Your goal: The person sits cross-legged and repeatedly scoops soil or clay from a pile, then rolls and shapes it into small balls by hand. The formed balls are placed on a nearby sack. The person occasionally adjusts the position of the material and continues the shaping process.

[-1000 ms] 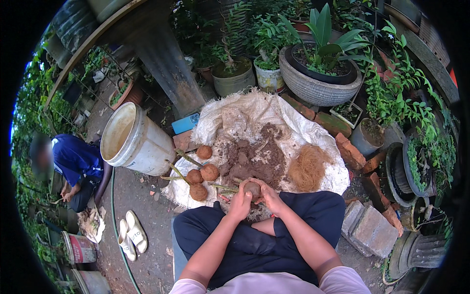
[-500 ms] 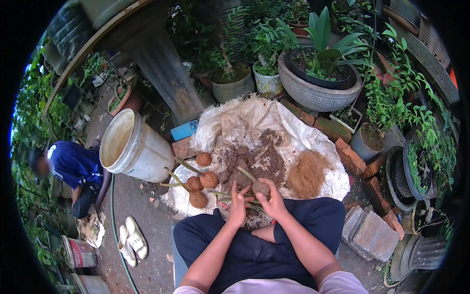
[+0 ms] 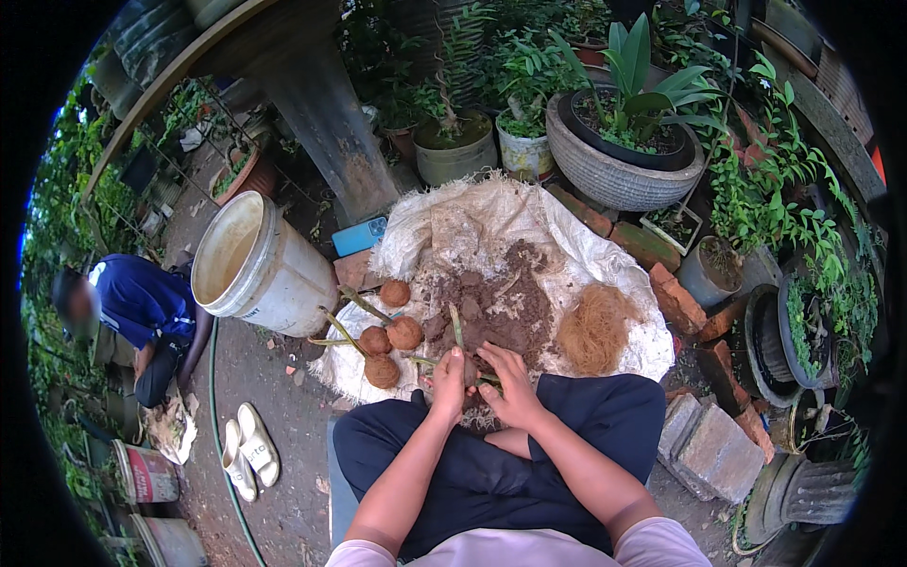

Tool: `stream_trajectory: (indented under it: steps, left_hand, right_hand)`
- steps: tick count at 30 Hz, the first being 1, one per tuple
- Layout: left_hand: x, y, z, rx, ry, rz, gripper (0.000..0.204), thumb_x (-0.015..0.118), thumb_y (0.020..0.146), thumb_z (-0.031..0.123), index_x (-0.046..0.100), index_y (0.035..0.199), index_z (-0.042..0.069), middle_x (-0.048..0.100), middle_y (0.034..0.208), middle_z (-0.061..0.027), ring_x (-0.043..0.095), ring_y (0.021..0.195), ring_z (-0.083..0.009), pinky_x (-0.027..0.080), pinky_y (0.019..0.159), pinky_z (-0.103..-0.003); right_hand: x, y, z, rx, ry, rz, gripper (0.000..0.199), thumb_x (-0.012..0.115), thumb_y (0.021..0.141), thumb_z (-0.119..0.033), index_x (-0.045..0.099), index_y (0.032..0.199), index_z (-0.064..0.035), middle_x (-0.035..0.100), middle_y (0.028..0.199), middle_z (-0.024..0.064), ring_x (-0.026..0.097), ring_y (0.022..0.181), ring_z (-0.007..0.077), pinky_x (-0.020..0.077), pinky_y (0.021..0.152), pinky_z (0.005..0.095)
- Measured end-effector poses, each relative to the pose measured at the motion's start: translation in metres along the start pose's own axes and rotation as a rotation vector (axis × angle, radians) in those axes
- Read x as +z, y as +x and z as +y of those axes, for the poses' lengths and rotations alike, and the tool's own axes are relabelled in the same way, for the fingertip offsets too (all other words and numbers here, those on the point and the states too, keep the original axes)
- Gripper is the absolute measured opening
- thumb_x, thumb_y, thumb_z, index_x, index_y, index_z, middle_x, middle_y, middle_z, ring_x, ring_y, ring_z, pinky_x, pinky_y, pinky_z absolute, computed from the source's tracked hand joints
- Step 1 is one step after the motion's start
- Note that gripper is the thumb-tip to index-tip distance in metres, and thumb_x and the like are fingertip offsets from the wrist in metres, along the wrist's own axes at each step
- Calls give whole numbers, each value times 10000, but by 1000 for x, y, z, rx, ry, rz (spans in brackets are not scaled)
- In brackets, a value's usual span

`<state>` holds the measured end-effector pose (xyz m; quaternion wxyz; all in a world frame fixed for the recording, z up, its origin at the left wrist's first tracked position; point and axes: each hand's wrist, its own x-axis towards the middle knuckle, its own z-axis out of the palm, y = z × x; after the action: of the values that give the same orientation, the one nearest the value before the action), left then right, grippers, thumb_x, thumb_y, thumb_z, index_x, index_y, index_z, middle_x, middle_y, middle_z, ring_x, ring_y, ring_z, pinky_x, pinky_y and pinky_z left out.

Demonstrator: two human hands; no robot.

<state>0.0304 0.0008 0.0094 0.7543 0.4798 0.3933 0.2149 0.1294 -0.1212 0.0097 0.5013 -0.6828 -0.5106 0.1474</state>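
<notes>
Low over my lap, my left hand [image 3: 450, 386] is wrapped round a ball of dark soil [image 3: 470, 369] with a green stem cutting [image 3: 456, 323] standing up out of it. My right hand [image 3: 511, 387] is beside the ball with its fingers stretched out; the fingertips are close to it, but contact cannot be made out. More green stems lie partly hidden under my hands. Crumbly brown soil [image 3: 515, 307] is heaped just beyond, on a white woven sack [image 3: 482, 213]. Several fibre-covered balls with stems [image 3: 382, 371] sit to the left, and a tuft of brown fibre [image 3: 597, 331] to the right.
A white bucket [image 3: 274, 283] stands tilted at the left, near a blue phone [image 3: 360, 237] on a brick. Potted plants [image 3: 624, 156] and bricks [image 3: 675, 300] border the sack. Pale slippers [image 3: 250, 452] and a hose [image 3: 213, 416] lie left. Another person [image 3: 142, 307] crouches farther left.
The soil ball has passed from my right hand's fingers into my left hand. Its stem has turned from leaning left to nearly upright, and my right fingers have spread out.
</notes>
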Motion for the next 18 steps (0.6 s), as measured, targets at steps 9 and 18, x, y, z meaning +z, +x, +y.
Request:
stream_trajectory:
  steps: [9, 18]
  left_hand:
    - [4, -8, -1, -126, -207, -180, 740, 248, 1020, 664, 445, 1377, 47, 621, 1215, -142, 644, 1037, -213, 508, 905, -380]
    - [-1, -17, 6, -166, -262, -188, 875, 220, 941, 790, 464, 1356, 59, 610, 1214, -125, 634, 1074, -249, 549, 886, -428]
  right_hand:
    - [1, 0, -2, 26, -215, 13, 581, 588, 953, -390, 471, 1470, -151, 418, 1493, 178, 384, 1353, 407, 327, 1119, 511]
    - [4, -3, -26, -30, -48, 63, 544, 655, 903, -451, 602, 1345, -140, 421, 1494, 146, 363, 1378, 396, 307, 1130, 532]
